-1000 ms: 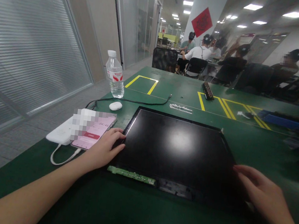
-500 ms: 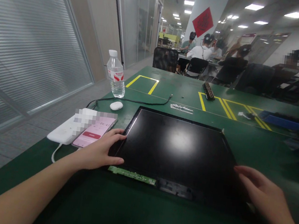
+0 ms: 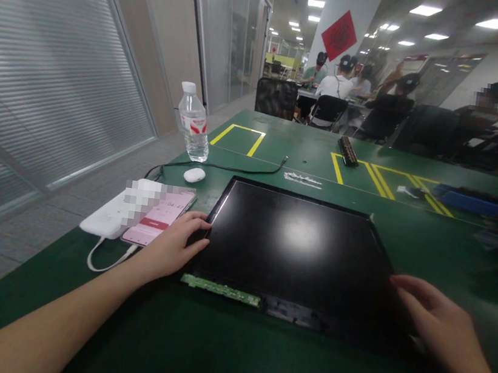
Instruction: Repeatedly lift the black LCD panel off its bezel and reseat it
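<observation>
A black LCD panel (image 3: pixel 264 243) lies flat on the green table with its glossy side up. A narrow green circuit board (image 3: pixel 221 290) runs along part of its near edge. My left hand (image 3: pixel 180 240) grips the panel's left edge, fingertips and thumb close together on the rim. On the opposite side, my right hand (image 3: pixel 442 319) has its fingers curled at the right edge, with the index fingertip touching the frame. The thumb of that hand is mostly hidden in shadow. Beside my left forearm lie a pink-screened phone (image 3: pixel 156 223) and a white power bank (image 3: pixel 112 211).
A water bottle (image 3: pixel 195 127), a white earbud case (image 3: pixel 194 175) and a black cable (image 3: pixel 233 170) sit behind the phone. Farther back are yellow tape outlines, a dark ridged strip (image 3: pixel 348 151) and a blue tray (image 3: pixel 471 202) at the right. Several people sit beyond the table.
My left thumb has moved up the panel's edge, closer to the other fingers. The panel and my right hand look almost unmoved.
</observation>
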`<state>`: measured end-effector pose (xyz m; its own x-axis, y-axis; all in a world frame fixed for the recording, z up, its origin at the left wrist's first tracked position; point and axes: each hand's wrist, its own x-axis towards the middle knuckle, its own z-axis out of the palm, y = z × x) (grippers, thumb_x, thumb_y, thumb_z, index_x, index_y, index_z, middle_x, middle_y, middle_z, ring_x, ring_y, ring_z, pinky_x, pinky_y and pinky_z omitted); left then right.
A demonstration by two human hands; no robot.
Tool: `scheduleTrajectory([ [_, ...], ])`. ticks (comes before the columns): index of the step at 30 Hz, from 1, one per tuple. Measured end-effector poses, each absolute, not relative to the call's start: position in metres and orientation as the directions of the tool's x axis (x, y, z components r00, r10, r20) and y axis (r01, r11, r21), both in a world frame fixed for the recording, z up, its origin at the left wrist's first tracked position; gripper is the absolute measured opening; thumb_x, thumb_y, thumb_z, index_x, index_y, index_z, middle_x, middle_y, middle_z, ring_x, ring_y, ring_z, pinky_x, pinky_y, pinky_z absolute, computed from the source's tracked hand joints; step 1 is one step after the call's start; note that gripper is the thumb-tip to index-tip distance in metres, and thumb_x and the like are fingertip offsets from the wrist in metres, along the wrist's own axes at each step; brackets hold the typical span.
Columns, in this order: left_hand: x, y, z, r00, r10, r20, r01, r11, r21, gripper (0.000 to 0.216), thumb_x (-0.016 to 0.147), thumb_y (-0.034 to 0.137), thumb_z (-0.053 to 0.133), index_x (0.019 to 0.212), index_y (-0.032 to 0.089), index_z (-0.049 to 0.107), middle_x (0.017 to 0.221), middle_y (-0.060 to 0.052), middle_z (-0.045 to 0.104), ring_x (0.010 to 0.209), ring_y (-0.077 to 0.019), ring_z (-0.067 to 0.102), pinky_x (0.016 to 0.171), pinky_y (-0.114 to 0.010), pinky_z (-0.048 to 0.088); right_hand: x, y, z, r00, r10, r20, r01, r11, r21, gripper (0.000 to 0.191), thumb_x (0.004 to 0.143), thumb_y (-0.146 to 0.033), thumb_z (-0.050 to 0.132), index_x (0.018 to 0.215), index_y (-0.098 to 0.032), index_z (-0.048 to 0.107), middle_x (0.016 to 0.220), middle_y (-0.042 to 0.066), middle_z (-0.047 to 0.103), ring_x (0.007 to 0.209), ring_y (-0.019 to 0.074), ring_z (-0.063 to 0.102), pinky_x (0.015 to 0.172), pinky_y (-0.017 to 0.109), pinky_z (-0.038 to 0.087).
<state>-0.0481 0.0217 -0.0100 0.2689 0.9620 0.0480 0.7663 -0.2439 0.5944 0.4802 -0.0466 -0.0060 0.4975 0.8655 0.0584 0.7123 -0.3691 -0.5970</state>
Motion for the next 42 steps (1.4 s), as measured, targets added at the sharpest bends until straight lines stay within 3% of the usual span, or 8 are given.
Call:
scheduleTrajectory([
  [3,-0.05,0.019,-0.006,0.283,0.959,0.03,0.764,-0.244,0.597,0.054,0.09,0.056,0.067,0.128,0.019,0.07,0.156,-0.022,0.059,0.149,-0.043,0.057,0.125,-0.064,0.045,0.479,-0.046,-0.004,0.518,0.855,0.033,0.703,-0.403,-0.586,0.053,0.065,-0.065,0.06,0.096,-0.029,0.084,0.102,0.01,0.085,0.085,0.0355,0.076,0.085,0.05,0.058],
  [6,-0.051,0.014,-0.002,0.303,0.952,-0.035,0.766,-0.221,0.603,0.075,0.078,0.063,0.082,0.138,0.02,0.066,0.165,-0.022,0.052,0.152,-0.0458,0.053,0.124,-0.064,0.046,0.476,-0.046,-0.001,0.524,0.851,0.023,0.694,-0.411,-0.591,0.055,0.064,-0.066,0.059,0.096,-0.028,0.084,0.105,0.011,0.085,0.088,0.0364,0.077,0.085,0.051,0.058],
  [9,-0.051,0.011,-0.001,0.306,0.948,-0.08,0.77,-0.198,0.607,0.085,0.074,0.066,0.086,0.143,0.021,0.063,0.17,-0.022,0.046,0.155,-0.047,0.049,0.124,-0.065,0.046,0.475,-0.047,0.0,0.529,0.848,0.026,0.682,-0.407,-0.607,0.052,0.063,-0.064,0.06,0.094,-0.029,0.083,0.102,0.011,0.084,0.089,0.0364,0.077,0.084,0.05,0.058],
  [18,-0.05,0.015,-0.008,0.297,0.954,0.047,0.753,-0.264,0.603,0.044,0.097,0.053,0.062,0.129,0.023,0.068,0.158,-0.019,0.058,0.15,-0.0425,0.056,0.124,-0.067,0.044,0.48,-0.048,-0.004,0.499,0.865,0.056,0.697,-0.363,-0.618,0.045,0.068,-0.061,0.065,0.094,-0.03,0.084,0.1,0.008,0.085,0.087,0.0364,0.077,0.088,0.05,0.058],
  [25,-0.054,0.014,-0.01,0.313,0.95,0.01,0.751,-0.254,0.609,0.076,0.076,0.066,0.084,0.137,0.025,0.065,0.164,-0.019,0.053,0.15,-0.0463,0.055,0.12,-0.065,0.049,0.471,-0.047,0.004,0.516,0.856,0.026,0.69,-0.397,-0.605,0.047,0.067,-0.061,0.062,0.094,-0.029,0.083,0.101,0.009,0.085,0.09,0.037,0.076,0.084,0.048,0.057],
  [32,-0.052,0.015,-0.01,0.293,0.955,0.045,0.759,-0.261,0.597,0.054,0.091,0.058,0.072,0.132,0.022,0.068,0.159,-0.02,0.057,0.149,-0.0437,0.057,0.123,-0.065,0.046,0.467,-0.047,0.007,0.513,0.857,0.055,0.694,-0.376,-0.614,0.043,0.066,-0.059,0.063,0.09,-0.029,0.083,0.093,0.008,0.084,0.079,0.0343,0.075,0.083,0.048,0.059],
  [37,-0.048,0.021,-0.015,0.267,0.958,0.106,0.757,-0.277,0.592,0.035,0.097,0.049,0.061,0.12,0.024,0.069,0.15,-0.018,0.063,0.144,-0.0418,0.061,0.123,-0.067,0.046,0.469,-0.048,0.006,0.522,0.852,0.043,0.694,-0.394,-0.603,0.045,0.066,-0.061,0.062,0.091,-0.029,0.083,0.097,0.009,0.084,0.084,0.0368,0.076,0.084,0.051,0.058],
  [42,-0.048,0.02,-0.013,0.276,0.954,0.114,0.755,-0.289,0.589,0.034,0.096,0.048,0.062,0.12,0.025,0.069,0.149,-0.017,0.064,0.142,-0.0404,0.062,0.122,-0.066,0.046,0.468,-0.048,0.009,0.525,0.851,0.014,0.687,-0.414,-0.597,0.048,0.065,-0.062,0.062,0.093,-0.029,0.083,0.098,0.01,0.084,0.083,0.0372,0.076,0.086,0.052,0.059],
])
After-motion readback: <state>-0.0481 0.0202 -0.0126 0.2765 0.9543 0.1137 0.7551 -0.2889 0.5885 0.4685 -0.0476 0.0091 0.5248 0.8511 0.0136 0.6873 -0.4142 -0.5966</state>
